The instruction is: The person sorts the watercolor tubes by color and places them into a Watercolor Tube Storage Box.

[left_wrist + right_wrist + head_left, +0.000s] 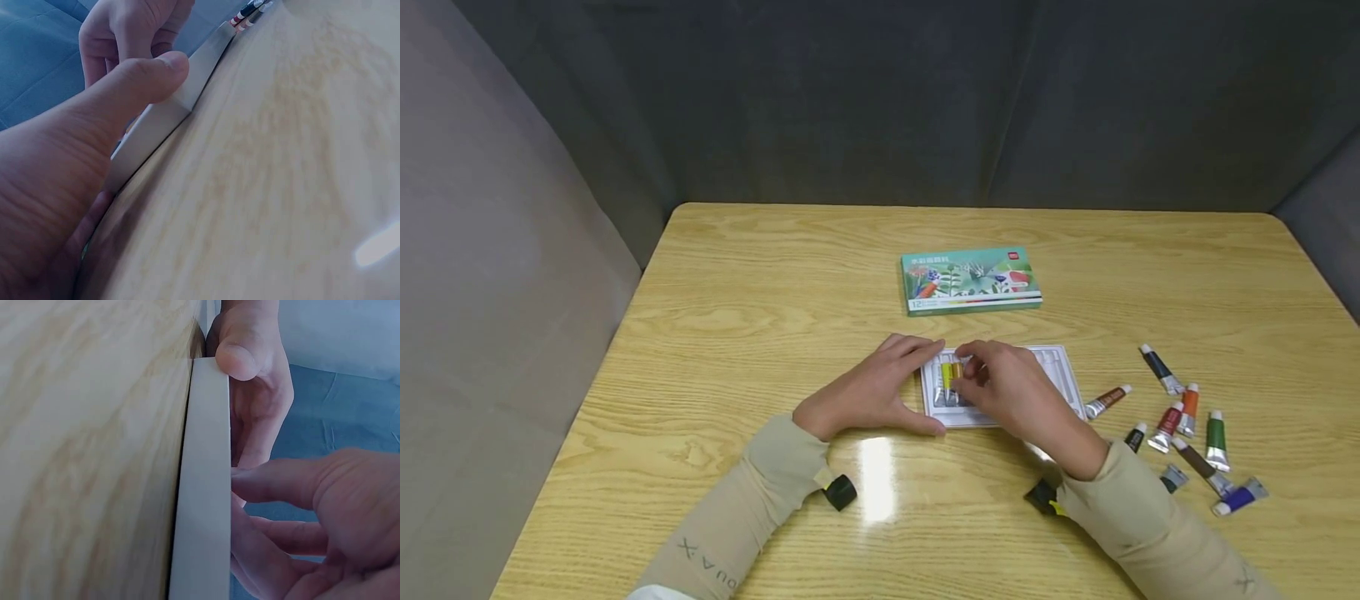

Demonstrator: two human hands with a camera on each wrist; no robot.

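A shallow white tray [970,417] lies on the table, with several paint tubes standing side by side at its left end. One has a yellow band [947,372]. My left hand [880,387] holds the tray's left end, its thumb at the near corner and its fingers at the far edge. Over the tray, my right hand [1011,387] pinches an ochre paint tube [957,369] beside the yellow one; thumb and fingers hide much of it. The slots [1054,367] at the tray's right end hold no tubes. In the right wrist view the tray's side wall [203,487] hides the tube.
Several loose paint tubes lie right of the tray, among them a brown tube [1107,402], a green tube [1217,437] and a purple tube [1238,497]. Behind the tray lies a green printed paint box [972,281]. A dark curtain [850,100] hangs beyond the table's back edge.
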